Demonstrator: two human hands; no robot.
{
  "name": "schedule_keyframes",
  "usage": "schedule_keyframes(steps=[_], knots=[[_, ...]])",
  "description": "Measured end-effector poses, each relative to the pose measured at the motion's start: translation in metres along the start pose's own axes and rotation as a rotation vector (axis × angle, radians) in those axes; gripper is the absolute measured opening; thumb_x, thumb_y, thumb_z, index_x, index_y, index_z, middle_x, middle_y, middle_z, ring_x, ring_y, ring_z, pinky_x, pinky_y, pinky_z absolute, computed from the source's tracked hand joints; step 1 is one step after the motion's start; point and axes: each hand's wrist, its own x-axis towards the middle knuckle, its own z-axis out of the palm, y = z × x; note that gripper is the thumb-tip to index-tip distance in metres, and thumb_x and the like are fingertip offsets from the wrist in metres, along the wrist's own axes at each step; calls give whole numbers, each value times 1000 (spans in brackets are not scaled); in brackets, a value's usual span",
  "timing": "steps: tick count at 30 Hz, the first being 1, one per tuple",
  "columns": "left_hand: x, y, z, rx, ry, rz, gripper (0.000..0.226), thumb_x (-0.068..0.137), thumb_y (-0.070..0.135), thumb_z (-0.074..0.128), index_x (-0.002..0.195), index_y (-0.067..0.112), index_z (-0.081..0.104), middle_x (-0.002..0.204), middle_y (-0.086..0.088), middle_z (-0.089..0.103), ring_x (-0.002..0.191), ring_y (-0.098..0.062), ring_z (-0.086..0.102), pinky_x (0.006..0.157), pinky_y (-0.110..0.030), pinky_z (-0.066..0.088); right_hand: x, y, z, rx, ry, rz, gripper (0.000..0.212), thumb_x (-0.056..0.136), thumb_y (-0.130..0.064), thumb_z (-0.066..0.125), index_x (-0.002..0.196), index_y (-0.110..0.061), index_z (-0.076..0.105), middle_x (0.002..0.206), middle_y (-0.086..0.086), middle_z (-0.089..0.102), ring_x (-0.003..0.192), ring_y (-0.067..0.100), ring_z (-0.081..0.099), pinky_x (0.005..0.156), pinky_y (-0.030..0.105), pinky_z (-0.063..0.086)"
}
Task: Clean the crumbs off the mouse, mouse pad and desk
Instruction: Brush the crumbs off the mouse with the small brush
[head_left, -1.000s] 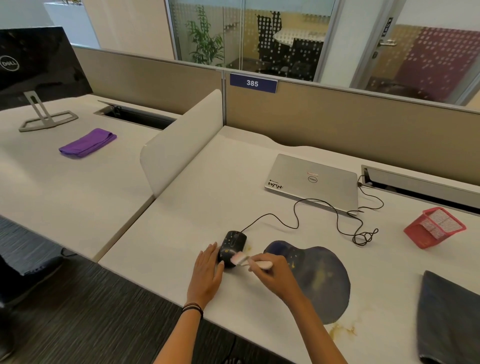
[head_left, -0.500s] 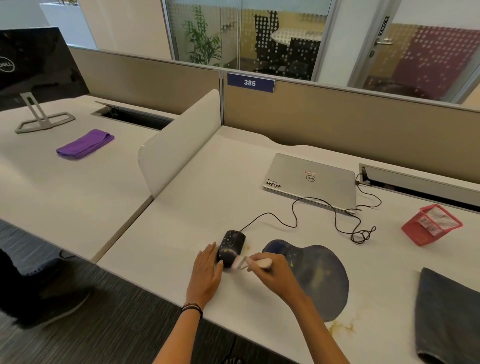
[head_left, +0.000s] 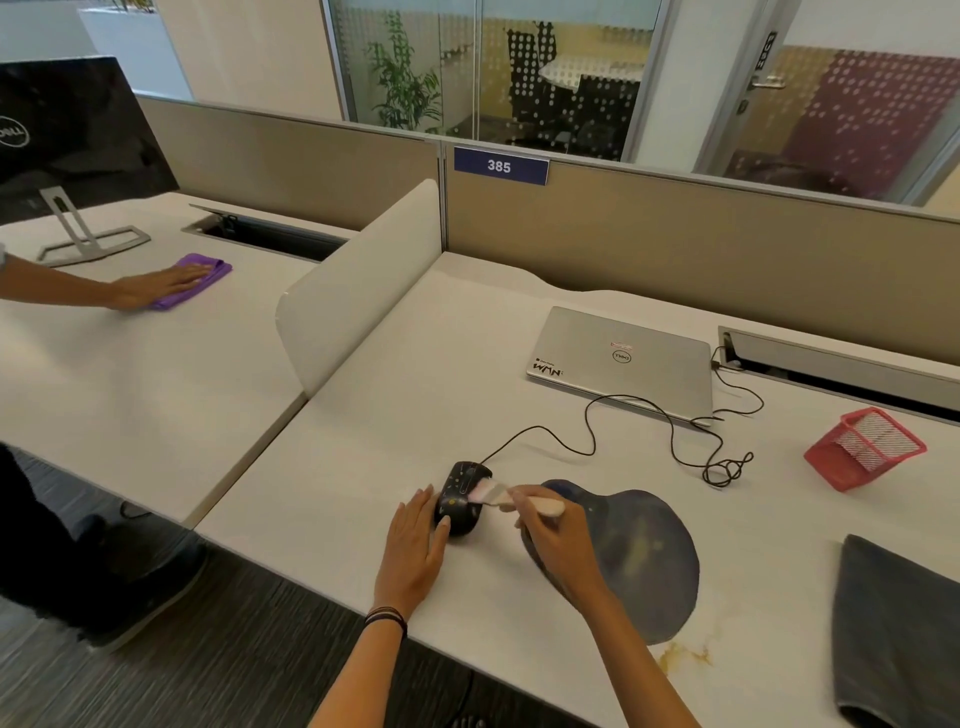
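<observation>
My left hand's (head_left: 413, 551) straight fingers rest against the mouse (head_left: 460, 514) on the bench (head_left: 363, 467) beside the mouse pad (head_left: 644, 561), while my right hand's (head_left: 558, 548) fingers pinch a brush (head_left: 501, 494), its bristles on the mouse.

**A:** What lies farthest back?
**B:** A closed silver laptop (head_left: 623, 358), lid down, near a beige partition wall (head_left: 727, 249) bearing a blue plate reading 385 (head_left: 500, 166).
**A:** And to the right?
**B:** A red wire-mesh basket (head_left: 865, 454) tipped on its side. Nearer, a dark grey folded cloth (head_left: 898, 634).
**A:** To the left?
**B:** A white curved divider panel (head_left: 358, 291). Beyond it is a neighbouring white desk (head_left: 130, 374) with a black monitor on a silver stand (head_left: 67, 135), and a purple cloth (head_left: 213, 267) under another person's flat hand (head_left: 156, 287).
</observation>
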Motion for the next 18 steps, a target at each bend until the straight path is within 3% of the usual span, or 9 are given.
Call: schedule_keyframes(steps=[4,8,12,14,18], knots=[[0,1,0,16,1,4,57,98,38,43,148,16,27,156,0,25,146,-13,18,119,-26,2,6,1,0,-13,-38,91,21,92,-23,57,77,-28,71,71,-10,73,60,2,64,57,12,47],[-1,1,0,15,7,3,60,96,41,47,147,16,28,156,0,27,145,-15,20,119,-28,4,15,7,-4,29,72,184,34,91,-33,57,68,-11,71,57,7,70,53,13,65,59,21,51],[0,1,0,25,9,9,62,94,42,49,146,15,29,155,-2,28,145,-16,22,120,-31,7,24,0,-2,96,63,161,27,94,-31,52,78,-20,70,71,0,74,52,5,61,52,13,47],[0,1,0,33,8,11,64,93,43,50,146,15,29,155,-2,28,145,-16,22,120,-31,8,28,0,0,72,24,196,28,93,-35,52,78,-20,70,73,0,74,58,9,64,50,16,46],[0,1,0,42,7,26,64,93,43,50,147,15,29,156,-1,27,145,-16,21,119,-29,6,37,5,-2,33,49,286,39,93,-37,52,71,-10,69,58,5,71,51,15,65,48,17,47]])
